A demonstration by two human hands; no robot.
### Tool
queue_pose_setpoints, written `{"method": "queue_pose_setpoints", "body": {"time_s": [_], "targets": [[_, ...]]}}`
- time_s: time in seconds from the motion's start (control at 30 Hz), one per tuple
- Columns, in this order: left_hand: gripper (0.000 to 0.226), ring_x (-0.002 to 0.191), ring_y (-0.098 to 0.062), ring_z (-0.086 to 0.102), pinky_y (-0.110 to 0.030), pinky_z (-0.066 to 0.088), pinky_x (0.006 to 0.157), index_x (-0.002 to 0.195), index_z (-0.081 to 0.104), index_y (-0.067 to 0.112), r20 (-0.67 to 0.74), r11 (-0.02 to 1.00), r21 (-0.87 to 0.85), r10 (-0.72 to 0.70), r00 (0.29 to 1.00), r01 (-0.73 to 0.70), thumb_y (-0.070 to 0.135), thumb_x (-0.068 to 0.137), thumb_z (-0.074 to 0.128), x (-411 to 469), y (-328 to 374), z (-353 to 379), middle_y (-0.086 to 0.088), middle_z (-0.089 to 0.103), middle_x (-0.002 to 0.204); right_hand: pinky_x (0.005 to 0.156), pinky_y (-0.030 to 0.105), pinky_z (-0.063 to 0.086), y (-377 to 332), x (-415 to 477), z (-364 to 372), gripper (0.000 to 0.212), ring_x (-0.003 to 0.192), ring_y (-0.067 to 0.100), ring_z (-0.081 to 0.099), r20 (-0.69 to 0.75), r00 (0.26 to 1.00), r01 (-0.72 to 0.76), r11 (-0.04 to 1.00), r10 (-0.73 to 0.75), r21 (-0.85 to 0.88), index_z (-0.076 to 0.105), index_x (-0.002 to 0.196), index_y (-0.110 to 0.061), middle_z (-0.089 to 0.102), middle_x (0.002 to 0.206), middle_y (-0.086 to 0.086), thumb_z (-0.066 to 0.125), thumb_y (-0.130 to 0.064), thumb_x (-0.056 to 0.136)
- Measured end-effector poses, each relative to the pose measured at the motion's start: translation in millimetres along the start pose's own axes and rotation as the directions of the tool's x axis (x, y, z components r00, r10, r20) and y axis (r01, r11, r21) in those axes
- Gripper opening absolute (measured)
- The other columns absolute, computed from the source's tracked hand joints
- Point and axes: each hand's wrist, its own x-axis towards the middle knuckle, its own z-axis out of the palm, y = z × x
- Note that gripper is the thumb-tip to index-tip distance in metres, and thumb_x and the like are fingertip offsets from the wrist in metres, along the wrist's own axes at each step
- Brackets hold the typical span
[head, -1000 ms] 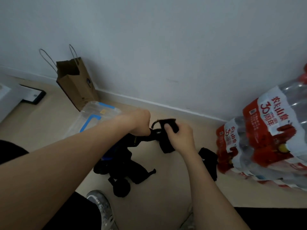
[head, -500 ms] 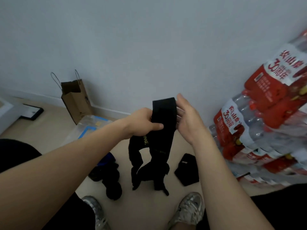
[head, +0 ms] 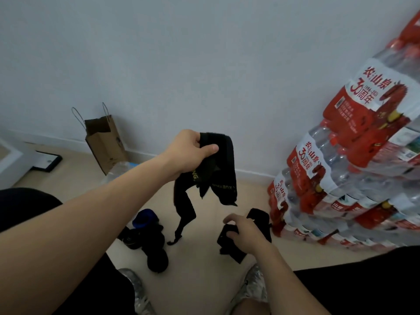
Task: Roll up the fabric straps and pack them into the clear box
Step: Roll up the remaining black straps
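My left hand [head: 189, 153] grips a long black fabric strap [head: 221, 171] with gold lettering, held up in the air so its ends hang down toward the floor. Lower right, my right hand [head: 244, 233] curls its fingers round another black strap [head: 229, 244] just above the floor. A pile of rolled black and blue straps [head: 147, 235] lies on the floor at lower centre. The clear box [head: 118, 169] with a blue-trimmed lid peeks out behind my left forearm, mostly hidden.
A brown paper bag [head: 104, 144] stands against the wall at left. Stacked shrink-wrapped packs of water bottles [head: 354, 160] fill the right side. A black-framed item [head: 46, 160] lies on the floor far left. My shoes [head: 254, 289] show at the bottom.
My right hand let go of the raised strap and dropped to the black strap near the floor. My left hand alone now holds the long strap up.
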Motion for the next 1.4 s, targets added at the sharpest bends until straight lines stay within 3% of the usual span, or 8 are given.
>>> {"method": "queue_pose_setpoints", "body": {"time_s": [0.23, 0.33, 0.53, 0.73, 0.83, 1.07, 1.3, 1.4], "targets": [[0.011, 0.069, -0.013, 0.079, -0.02, 0.059, 0.056, 0.108, 0.075, 0.014, 0.047, 0.999, 0.036, -0.011, 0.999, 0.009, 0.023, 0.103, 0.074, 5.1, 5.1, -4.9, 0.0, 0.082, 0.08, 0.116, 0.047, 0.045, -38.0, 2.6, -40.3, 0.039, 0.138, 0.025, 0.057, -0.471, 0.879, 0.04, 0.973, 0.073, 0.227, 0.064, 0.147, -0.021, 0.064, 0.144, 0.004, 0.052, -0.015, 0.11], [0.011, 0.071, -0.014, 0.08, -0.02, 0.06, 0.058, 0.106, 0.076, 0.014, 0.012, 1.0, -0.012, 0.017, 1.0, -0.017, 0.024, 0.103, 0.073, 7.7, 15.0, -6.3, -0.003, 0.082, 0.084, 0.11, 0.044, 0.053, -84.5, -5.3, -84.2, 0.046, 0.119, 0.022, 0.071, -0.383, 0.922, 0.246, 0.675, 0.059, 0.695, 0.078, 0.122, -0.014, 0.08, 0.12, 0.005, 0.041, -0.039, 0.115], [0.018, 0.092, -0.027, 0.081, -0.038, 0.067, 0.082, 0.112, 0.076, 0.011, -0.044, 0.982, -0.18, 0.055, 0.998, -0.062, 0.027, 0.104, 0.071, 7.8, 37.8, -24.1, -0.01, 0.083, 0.1, 0.1, 0.041, 0.062, -133.9, -28.2, -145.1, 0.062, 0.114, 0.034, 0.077, -0.406, 0.896, 0.443, 0.408, -0.179, 0.798, 0.075, 0.126, -0.011, 0.08, 0.118, 0.017, 0.049, -0.063, 0.104], [0.019, 0.096, -0.028, 0.081, -0.034, 0.065, 0.078, 0.119, 0.073, 0.013, 0.195, 0.961, -0.258, 0.148, 0.97, -0.095, 0.026, 0.108, 0.066, -7.3, 60.4, -31.4, -0.013, 0.082, 0.106, 0.108, 0.047, 0.056, -169.7, -29.2, -211.5, 0.069, 0.123, 0.03, 0.073, -0.219, 0.953, 0.294, 0.46, -0.21, 0.838, 0.076, 0.132, -0.016, 0.077, 0.129, 0.013, 0.048, -0.071, 0.103], [0.023, 0.092, -0.024, 0.081, -0.032, 0.063, 0.075, 0.12, 0.071, 0.016, 0.26, 0.984, -0.125, 0.153, 0.954, -0.123, 0.033, 0.105, 0.07, -12.2, 77.4, -35.1, -0.01, 0.082, 0.107, 0.101, 0.049, 0.062, -184.9, -30.3, -240.5, 0.04, 0.112, 0.033, 0.077, -0.264, 0.964, 0.25, 0.33, -0.003, 0.91, 0.072, 0.128, -0.001, 0.079, 0.122, 0.019, 0.061, -0.034, 0.11], [0.069, 0.083, 0.0, 0.07, -0.027, 0.051, 0.072, 0.09, 0.075, 0.031, 0.178, 0.769, 0.611, 0.1, 0.979, -0.19, 0.092, 0.059, 0.077, 1.8, 110.3, -58.7, 0.016, 0.075, 0.089, 0.066, 0.037, 0.05, -195.6, -38.1, -300.9, 0.025, 0.074, 0.028, 0.062, -0.384, 0.914, 0.233, 0.609, 0.129, 0.758, 0.065, 0.084, -0.012, 0.062, 0.081, 0.006, 0.068, -0.016, 0.06], [0.042, 0.082, -0.002, 0.076, -0.027, 0.059, 0.084, 0.086, 0.084, 0.034, 0.234, 0.824, 0.529, 0.089, 0.968, -0.203, 0.06, 0.059, 0.1, 34.7, 106.2, -83.2, 0.014, 0.081, 0.085, 0.058, 0.029, 0.056, -186.8, 1.8, -308.6, 0.021, 0.058, 0.018, 0.068, -0.09, 0.996, 0.065, 0.864, -0.023, 0.499, 0.077, 0.093, -0.009, 0.073, 0.069, 0.003, 0.088, -0.024, 0.084], [0.027, 0.089, -0.01, 0.077, -0.027, 0.056, 0.087, 0.091, 0.086, 0.03, 0.299, 0.89, 0.41, 0.077, 0.951, -0.201, 0.049, 0.074, 0.096, 47.1, 101.4, -86.2, 0.007, 0.083, 0.091, 0.09, 0.039, 0.065, -184.9, 14.8, -303.6, 0.015, 0.094, 0.025, 0.08, -0.025, 0.989, 0.145, 0.949, -0.143, 0.282, 0.082, 0.108, -0.015, 0.084, 0.099, 0.005, 0.079, -0.021, 0.096]]}}
